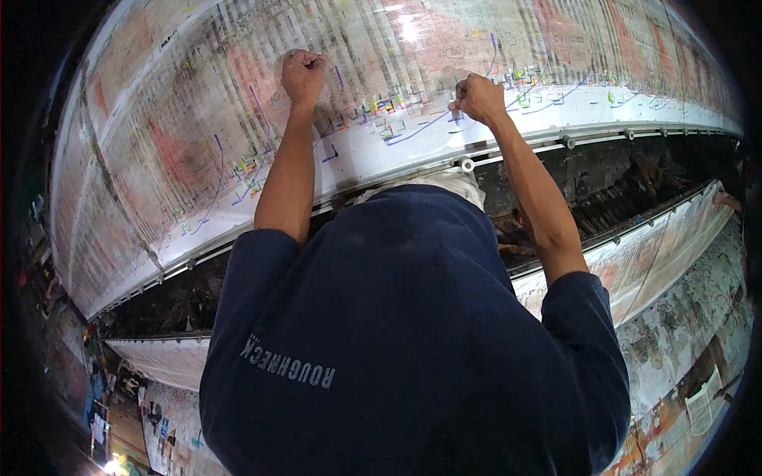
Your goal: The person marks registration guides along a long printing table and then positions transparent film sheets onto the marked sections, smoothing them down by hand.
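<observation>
Both my arms reach forward over a long table point(357, 163) with a pale top, streaked with dark stripes and reddish stains. My left hand point(304, 78) is closed above the striped part, thumb and fingers pressed together. A tiny pale spot shows at its fingertips, too small to name. Further right and slightly nearer, my right hand point(480, 98) is closed in a pinch close to the coloured marks. What it pinches, if anything, is hidden. Blue, green, yellow and red marks point(385, 105) run in a band along the table's near side, between and beyond my hands.
A metal rail point(548, 146) with round stops point(569, 142) lines the near edge. Whitish cloth point(444, 184) bunches between my body and the table. Behind me runs a second stained table point(647, 274), with dark clutter point(611, 208) under the tables. A white plastic crate point(702, 406) stands at lower right.
</observation>
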